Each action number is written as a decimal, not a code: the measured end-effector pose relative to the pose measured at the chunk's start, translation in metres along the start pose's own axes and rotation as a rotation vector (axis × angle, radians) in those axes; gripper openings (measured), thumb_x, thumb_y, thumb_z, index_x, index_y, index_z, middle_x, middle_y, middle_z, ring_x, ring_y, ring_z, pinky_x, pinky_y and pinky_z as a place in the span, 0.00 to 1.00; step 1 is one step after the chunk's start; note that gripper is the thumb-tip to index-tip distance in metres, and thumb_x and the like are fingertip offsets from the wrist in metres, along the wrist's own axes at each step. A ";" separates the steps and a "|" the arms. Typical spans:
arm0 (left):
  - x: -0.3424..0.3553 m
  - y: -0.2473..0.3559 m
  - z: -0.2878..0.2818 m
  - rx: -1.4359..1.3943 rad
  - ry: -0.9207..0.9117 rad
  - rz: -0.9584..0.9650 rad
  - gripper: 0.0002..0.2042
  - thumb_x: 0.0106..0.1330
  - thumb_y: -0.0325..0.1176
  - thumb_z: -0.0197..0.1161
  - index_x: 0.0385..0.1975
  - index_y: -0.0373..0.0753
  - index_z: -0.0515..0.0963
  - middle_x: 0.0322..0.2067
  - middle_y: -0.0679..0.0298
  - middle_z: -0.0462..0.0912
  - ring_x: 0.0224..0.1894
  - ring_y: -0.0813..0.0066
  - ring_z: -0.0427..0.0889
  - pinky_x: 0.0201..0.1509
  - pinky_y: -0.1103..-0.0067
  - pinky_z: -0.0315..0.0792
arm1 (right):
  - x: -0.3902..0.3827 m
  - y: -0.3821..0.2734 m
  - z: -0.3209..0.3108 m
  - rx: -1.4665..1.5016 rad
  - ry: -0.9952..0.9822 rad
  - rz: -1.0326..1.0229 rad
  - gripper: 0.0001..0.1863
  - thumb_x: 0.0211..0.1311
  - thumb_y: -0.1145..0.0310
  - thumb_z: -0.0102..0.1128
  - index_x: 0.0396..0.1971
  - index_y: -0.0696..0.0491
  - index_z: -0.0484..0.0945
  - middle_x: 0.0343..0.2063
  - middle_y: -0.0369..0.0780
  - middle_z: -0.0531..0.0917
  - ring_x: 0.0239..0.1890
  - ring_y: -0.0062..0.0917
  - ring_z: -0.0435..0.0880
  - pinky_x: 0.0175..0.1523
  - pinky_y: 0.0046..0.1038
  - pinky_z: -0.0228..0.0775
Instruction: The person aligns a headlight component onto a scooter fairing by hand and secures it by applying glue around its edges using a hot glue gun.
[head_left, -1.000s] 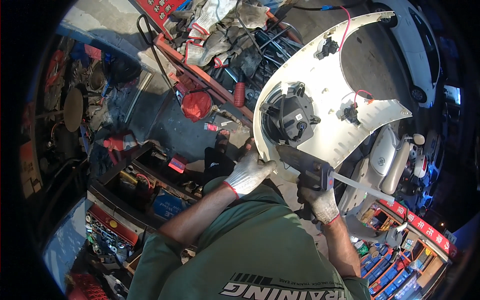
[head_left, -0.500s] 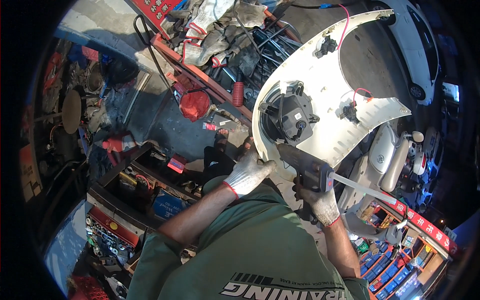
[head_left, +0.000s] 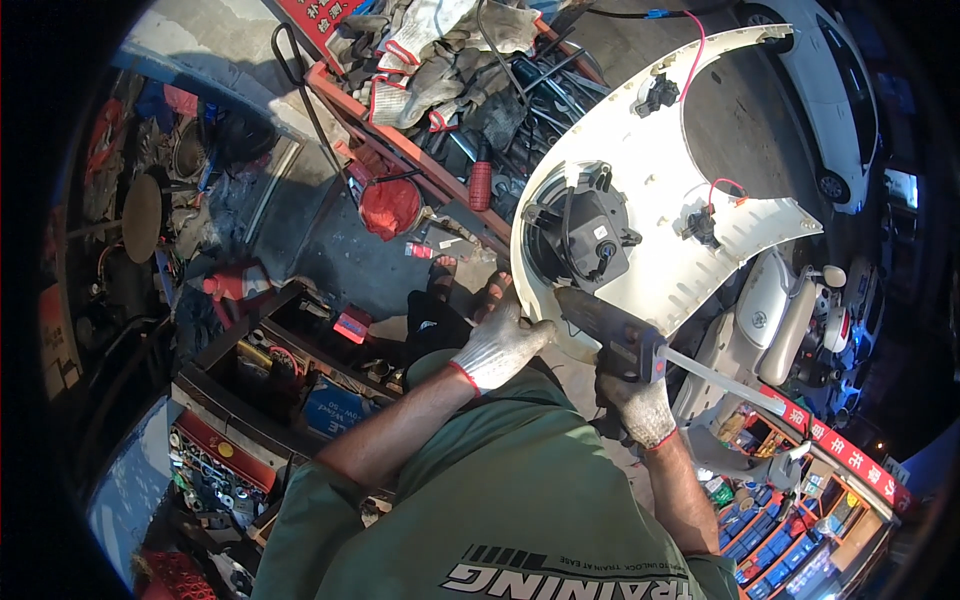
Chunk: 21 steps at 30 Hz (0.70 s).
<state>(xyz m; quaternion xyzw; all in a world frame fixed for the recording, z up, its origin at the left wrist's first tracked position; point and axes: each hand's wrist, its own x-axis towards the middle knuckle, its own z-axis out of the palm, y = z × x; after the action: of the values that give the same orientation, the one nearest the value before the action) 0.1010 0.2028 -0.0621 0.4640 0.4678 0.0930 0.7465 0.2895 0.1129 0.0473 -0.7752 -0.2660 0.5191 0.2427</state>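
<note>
My left hand [head_left: 505, 345], in a white knit glove with a red cuff, grips the lower-left edge of a large white curved plastic panel [head_left: 660, 270]. A round black housing [head_left: 600, 245] with a cable is mounted in that panel; two small black fittings [head_left: 700, 225] with red wires sit farther along it. My gloved right hand [head_left: 640, 405] is closed on a black glue gun [head_left: 625, 345], a long translucent stick [head_left: 720, 375] jutting from its back. The gun's front end lies over the panel's lower edge, beside my left hand; its tip is hard to make out.
Gloves [head_left: 420, 90] and metal tools fill a red-framed tray above. A red bag [head_left: 390, 205] lies left of it. A wooden toolbox [head_left: 240, 360] is at lower left, an orange parts rack [head_left: 770, 520] at lower right, a white scooter [head_left: 760, 310] and parked white car [head_left: 830, 120] at right.
The panel and my left hand have shifted very slightly, a little right and down since half a second ago. Both hands keep the same grip.
</note>
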 end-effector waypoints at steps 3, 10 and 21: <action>0.001 -0.001 0.001 0.004 0.024 0.048 0.18 0.66 0.39 0.67 0.47 0.34 0.75 0.36 0.61 0.83 0.35 0.76 0.83 0.44 0.77 0.78 | -0.001 0.008 -0.003 0.067 -0.010 0.005 0.21 0.56 0.81 0.61 0.52 0.57 0.73 0.34 0.37 0.81 0.32 0.22 0.81 0.34 0.25 0.76; 0.002 -0.003 0.000 -0.007 0.008 0.041 0.18 0.64 0.42 0.68 0.43 0.34 0.76 0.33 0.62 0.82 0.33 0.77 0.82 0.42 0.78 0.77 | -0.002 0.008 -0.007 0.155 -0.077 0.006 0.18 0.55 0.83 0.62 0.48 0.59 0.76 0.36 0.39 0.83 0.35 0.21 0.82 0.38 0.26 0.78; 0.001 -0.001 0.001 -0.036 0.013 0.042 0.18 0.65 0.39 0.66 0.46 0.34 0.73 0.34 0.61 0.82 0.33 0.76 0.83 0.42 0.77 0.78 | 0.001 0.005 -0.008 -0.022 -0.036 0.024 0.24 0.56 0.81 0.64 0.54 0.55 0.72 0.38 0.37 0.82 0.35 0.23 0.82 0.38 0.27 0.79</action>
<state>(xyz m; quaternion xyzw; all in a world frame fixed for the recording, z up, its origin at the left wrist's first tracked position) 0.1023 0.2026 -0.0632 0.4595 0.4612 0.1200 0.7495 0.2982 0.1089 0.0459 -0.7714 -0.2668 0.5330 0.2229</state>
